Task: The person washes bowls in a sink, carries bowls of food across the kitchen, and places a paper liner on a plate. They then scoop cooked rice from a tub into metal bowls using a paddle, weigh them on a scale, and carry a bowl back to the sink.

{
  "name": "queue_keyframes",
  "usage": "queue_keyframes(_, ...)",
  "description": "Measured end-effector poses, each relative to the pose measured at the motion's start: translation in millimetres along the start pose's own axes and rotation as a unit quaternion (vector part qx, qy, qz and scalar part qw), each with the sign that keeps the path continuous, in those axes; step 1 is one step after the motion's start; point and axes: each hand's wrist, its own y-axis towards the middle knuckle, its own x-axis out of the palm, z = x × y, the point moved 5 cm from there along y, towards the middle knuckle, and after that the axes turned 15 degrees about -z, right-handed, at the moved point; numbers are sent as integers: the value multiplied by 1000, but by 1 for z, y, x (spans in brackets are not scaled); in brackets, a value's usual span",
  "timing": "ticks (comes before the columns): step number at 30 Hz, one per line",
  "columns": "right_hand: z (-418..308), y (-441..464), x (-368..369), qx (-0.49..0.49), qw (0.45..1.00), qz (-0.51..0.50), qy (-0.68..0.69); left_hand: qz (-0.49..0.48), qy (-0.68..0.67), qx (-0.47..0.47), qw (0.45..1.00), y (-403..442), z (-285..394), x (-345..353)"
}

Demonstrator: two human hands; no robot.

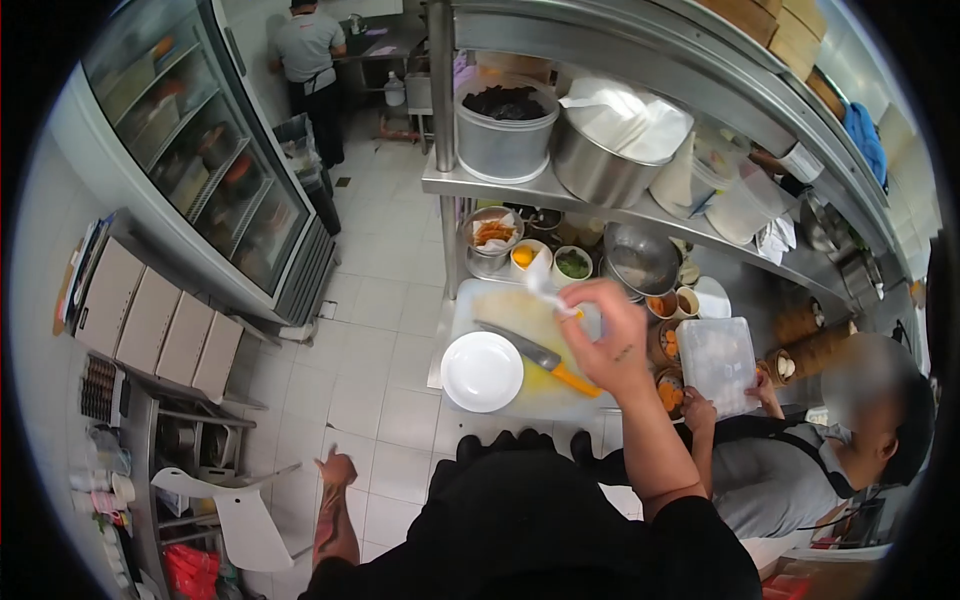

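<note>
My right hand [608,335] is raised over the cutting board [462,318], its fingers pinched on a white spoon-like thing [543,283], blurred, with a bit of yellow near the fingertips. Below it a knife [535,352] with a yellow handle lies across the board. A white plate [482,371] sits at the board's left front edge, its surface bare. Out to the left, my left hand [337,468] hangs over the floor with fingers loosely bent and nothing visible in them. Nearest to it is a white chair [245,525].
Behind the board stand a container of orange strips [492,234] and a bowl of chopped greens [573,263]. A steel shelf [440,180] overhangs them. At my right a co-worker [770,480] holds a clear plastic box [718,362]. A glass-door fridge [200,140] stands at left; another person [308,55] works farther back.
</note>
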Motion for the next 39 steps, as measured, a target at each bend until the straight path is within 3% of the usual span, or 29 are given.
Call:
queue_keyframes(1, 11, -5, 18, 54, 996, -70, 26, 18, 11, -29, 999, 2, -14, 1)
queue_keyframes(2, 14, -12, 33, 63, 994, -78, 33, 42, -67, 16, 997, 4, -10, 0)
queue_keyframes(3, 24, -17, 51, 111, 973, -117, 167, 71, -204, 110, 970, 14, 4, -2)
queue_keyframes(4, 30, -20, 68, 156, 931, -152, 295, 94, -281, 256, 920, -35, 95, -18)
queue_keyframes(5, 29, -21, 78, 168, 909, -181, 336, 98, -232, 284, 925, -81, 177, -34)
queue_keyframes(6, 33, -21, 87, 170, 907, -185, 338, 39, -270, 375, 886, -87, 219, -36)
queue_keyframes(8, 49, -28, 113, 231, 823, -220, 470, -147, -468, 447, 748, -110, 299, -21)
queue_keyframes(10, 56, -32, 123, 254, 813, -233, 470, -233, -449, 500, 703, -127, 348, -5)
queue_keyframes(14, 78, -49, 138, 295, 800, -219, 473, -243, -475, 402, 744, -105, 362, 26)
queue_keyframes(15, 79, -56, 144, 299, 800, -216, 473, -191, -443, 402, 778, -103, 363, 27)
queue_keyframes(17, 77, -64, 134, 271, 937, -66, 209, -140, -408, 398, 809, -95, 365, 33)
queue_keyframes(19, 62, -78, 135, 281, 933, -65, 215, 19, -336, 446, 830, -93, 367, 28)
queue_keyframes(21, 55, -88, 140, 289, 930, -63, 217, 15, -330, 451, 829, -100, 375, 34)
queue_keyframes(23, 54, -100, 161, 292, 882, -77, 363, 9, -323, 455, 830, -116, 384, 36)
queue_keyframes(26, 58, -106, 170, 292, 862, -61, 409, 58, -227, 501, 833, -134, 393, 31)
queue_keyframes(32, 62, -112, 174, 293, 860, -71, 411, 95, -213, 500, 834, -144, 391, 31)
queue_keyframes(39, 56, -106, 174, 282, 825, -91, 480, 55, -256, 477, 839, -134, 380, 34)
